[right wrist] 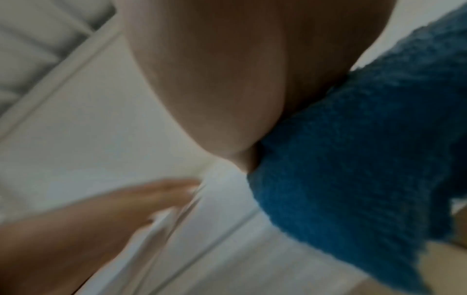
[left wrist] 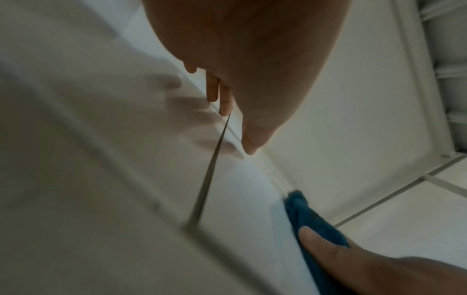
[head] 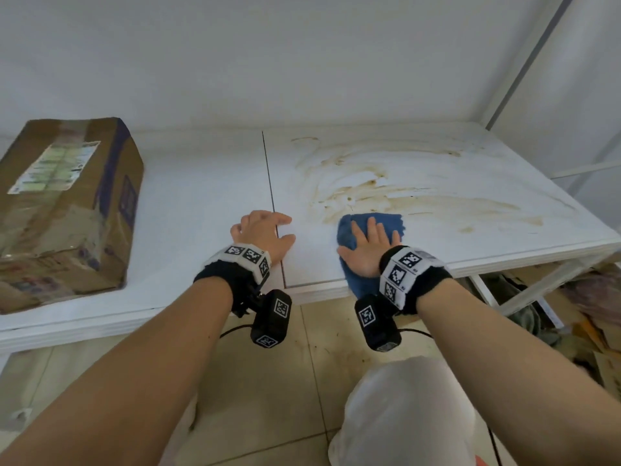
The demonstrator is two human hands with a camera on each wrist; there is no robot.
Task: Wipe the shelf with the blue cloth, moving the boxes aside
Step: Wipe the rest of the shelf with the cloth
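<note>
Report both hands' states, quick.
Left hand: open, fingers loosely bent, resting on the shelf, holding nothing.
Right hand: open, fingers straight, pressing the cloth flat.

Cardboard box (head: 64, 210) cut off at the left edge, blue cloth (head: 356, 237) partly hidden under the right hand (head: 368, 250), right-wrist view blurred.

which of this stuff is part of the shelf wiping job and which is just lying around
Part of the job:
- blue cloth, under the flat right hand
- shelf with brown smears
- cardboard box, at the shelf's left end
- left hand, resting on the shelf

Just lying about:
- clutter on the floor under the shelf's right end
- floor tiles
</note>
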